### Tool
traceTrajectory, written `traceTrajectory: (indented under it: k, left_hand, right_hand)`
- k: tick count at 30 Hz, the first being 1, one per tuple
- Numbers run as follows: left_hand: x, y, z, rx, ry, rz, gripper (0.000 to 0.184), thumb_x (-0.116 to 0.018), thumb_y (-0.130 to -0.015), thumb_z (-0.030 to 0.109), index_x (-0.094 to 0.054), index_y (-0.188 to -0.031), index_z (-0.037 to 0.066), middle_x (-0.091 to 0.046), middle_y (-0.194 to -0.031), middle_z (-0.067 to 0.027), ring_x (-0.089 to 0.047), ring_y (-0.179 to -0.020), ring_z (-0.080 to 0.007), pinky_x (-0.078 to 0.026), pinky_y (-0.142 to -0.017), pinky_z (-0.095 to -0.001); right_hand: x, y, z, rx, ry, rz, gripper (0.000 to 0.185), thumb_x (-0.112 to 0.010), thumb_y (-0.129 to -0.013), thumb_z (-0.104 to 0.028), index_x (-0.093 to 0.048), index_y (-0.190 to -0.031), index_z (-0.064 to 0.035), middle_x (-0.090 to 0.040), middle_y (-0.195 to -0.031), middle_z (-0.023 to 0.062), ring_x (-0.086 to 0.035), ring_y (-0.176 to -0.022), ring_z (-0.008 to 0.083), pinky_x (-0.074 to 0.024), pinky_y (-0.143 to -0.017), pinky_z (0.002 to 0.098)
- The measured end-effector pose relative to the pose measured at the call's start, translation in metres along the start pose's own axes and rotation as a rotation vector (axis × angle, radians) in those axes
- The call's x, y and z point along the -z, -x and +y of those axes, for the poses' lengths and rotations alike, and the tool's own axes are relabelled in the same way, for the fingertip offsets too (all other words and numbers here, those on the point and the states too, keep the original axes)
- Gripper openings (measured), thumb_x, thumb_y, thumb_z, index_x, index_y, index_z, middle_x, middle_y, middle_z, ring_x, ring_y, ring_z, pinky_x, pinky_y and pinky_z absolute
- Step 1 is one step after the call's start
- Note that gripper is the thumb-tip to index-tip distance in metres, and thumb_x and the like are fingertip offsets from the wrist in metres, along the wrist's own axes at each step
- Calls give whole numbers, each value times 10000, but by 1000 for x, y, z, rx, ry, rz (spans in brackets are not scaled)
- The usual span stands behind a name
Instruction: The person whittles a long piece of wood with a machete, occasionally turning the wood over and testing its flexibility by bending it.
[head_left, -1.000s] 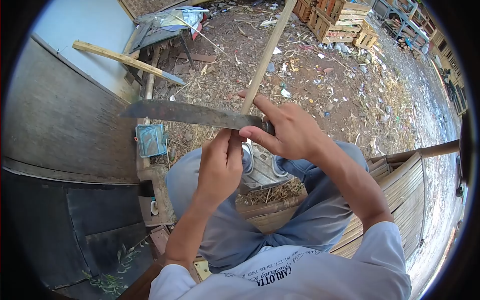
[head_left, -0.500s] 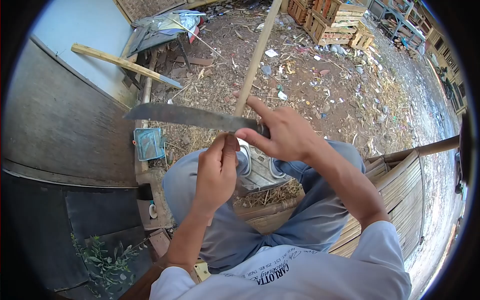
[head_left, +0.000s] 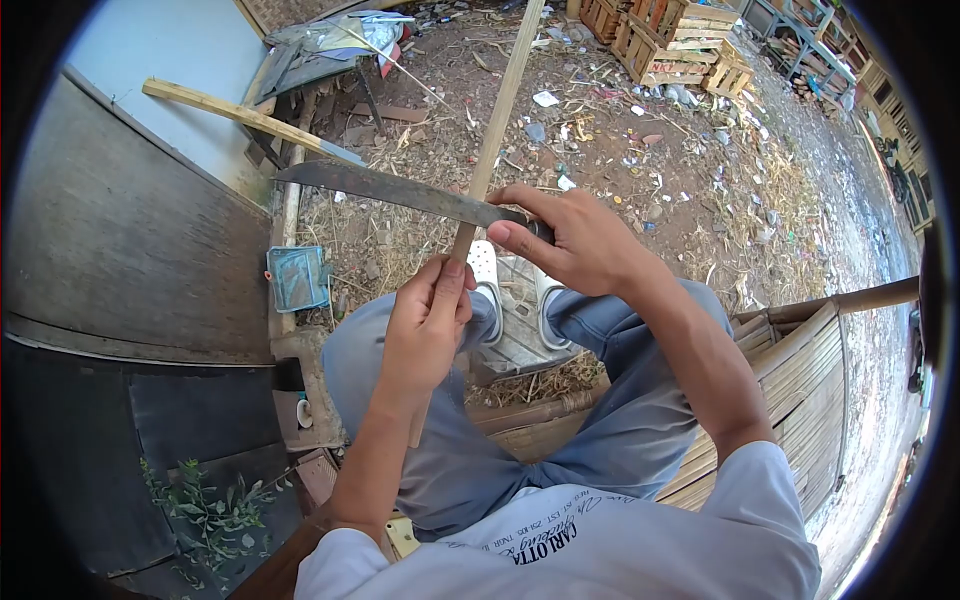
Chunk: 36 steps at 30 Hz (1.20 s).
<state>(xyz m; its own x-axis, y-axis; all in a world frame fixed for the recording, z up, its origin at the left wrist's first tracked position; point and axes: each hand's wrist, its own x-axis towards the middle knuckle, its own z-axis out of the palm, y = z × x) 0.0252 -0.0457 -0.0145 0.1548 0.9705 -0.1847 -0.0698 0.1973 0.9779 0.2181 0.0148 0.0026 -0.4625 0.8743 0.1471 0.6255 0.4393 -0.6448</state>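
Observation:
My right hand (head_left: pixel 585 240) is closed round the dark handle of a machete (head_left: pixel 385 188). Its long, worn blade points left and lies across a pale, narrow strip of wood or bamboo (head_left: pixel 508 95). My left hand (head_left: pixel 425 320) grips this strip below the blade, thumb along it. The strip slants up and away past the top of the view, and its lower end shows below my left wrist. The right index finger reaches out near the strip, just above the blade; whether it touches cannot be made out.
Beneath my hands are my knees and white clogs (head_left: pixel 484 265) on a worn slab. Left are a wooden panel (head_left: pixel 130 240), a propped beam (head_left: pixel 250 118) and a blue basket (head_left: pixel 298 279). Wooden crates (head_left: pixel 670 45) stand at the back on littered ground. Bamboo slats (head_left: pixel 800 400) lie right.
The machete has moved up and away along the strip, its tip rising. More of the strip now shows between the blade and my left hand, which stays closed on it.

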Motion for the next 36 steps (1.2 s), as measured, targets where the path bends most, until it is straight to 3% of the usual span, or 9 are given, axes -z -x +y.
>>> traceTrajectory:
  k: [8,14,18,20,23,28,30,34,36]
  left_hand:
    - [2,-1,-4,0,39,-3,264,-429,-1014,294,-505,-881,79,-337,-557,68,-239,-408,2,-170,-362,-189]
    - [3,20,-4,35,-30,-46,249,-407,-1019,265,-500,-889,73,-357,-574,59,-258,-420,3,-194,-369,-185]
    - [0,36,-1,-7,-174,10,238,-391,-1013,219,-503,-904,40,-419,-571,24,-336,-464,-36,-265,-426,-220]
    - [5,39,0,38,-181,46,236,-378,-1009,183,-510,-917,11,-434,-564,9,-385,-501,-67,-316,-474,-254]
    - [16,36,-10,80,-282,34,207,-392,-1000,151,-531,-965,2,-455,-562,-12,-414,-500,-92,-337,-475,-268]
    - [10,48,-19,-299,-511,136,246,-403,-1009,190,-529,-909,4,-446,-532,2,-377,-445,-50,-275,-416,-233]
    - [10,54,-8,-207,-510,141,201,-409,-1000,155,-526,-935,5,-445,-523,-13,-399,-447,-68,-305,-427,-251]
    - [5,90,-12,-33,-510,65,168,-406,-996,127,-522,-951,15,-430,-503,-23,-423,-453,-73,-334,-440,-257]
    - [6,94,-24,-35,-447,48,189,-398,-1003,150,-519,-933,22,-432,-506,-10,-410,-453,-57,-321,-440,-242]
  right_hand:
    - [1,-2,-3,-5,47,-66,439,-521,-918,-468,-627,-1035,-58,-583,-628,157,-587,-576,328,-430,-555,391]
    - [2,-6,8,0,8,204,538,-477,-902,-572,-623,-874,-55,-556,-543,170,-587,-563,386,-446,-562,460]
    - [-11,5,-12,157,157,-38,474,-564,-875,-501,-578,-754,-44,-512,-504,170,-562,-518,382,-424,-496,449]
    - [-20,6,-25,133,240,-210,600,-508,-863,-599,-626,-732,-25,-566,-527,166,-598,-547,387,-491,-548,450]
    - [-32,4,-20,189,146,-208,633,-502,-855,-619,-623,-683,-23,-565,-528,174,-595,-541,394,-487,-538,458]
    - [-27,6,-26,223,194,-240,662,-479,-860,-634,-619,-657,-20,-547,-506,179,-583,-516,391,-483,-521,450]
    - [-28,3,-20,241,212,-243,668,-469,-866,-635,-621,-663,-18,-544,-502,181,-580,-508,388,-480,-517,451]
    - [7,-27,26,-209,81,87,727,-379,-908,-653,-623,-653,-17,-511,-475,142,-549,-464,278,-445,-491,423]
    - [12,-23,30,-191,100,98,742,-371,-907,-661,-625,-650,-13,-499,-467,130,-540,-462,262,-432,-483,411]
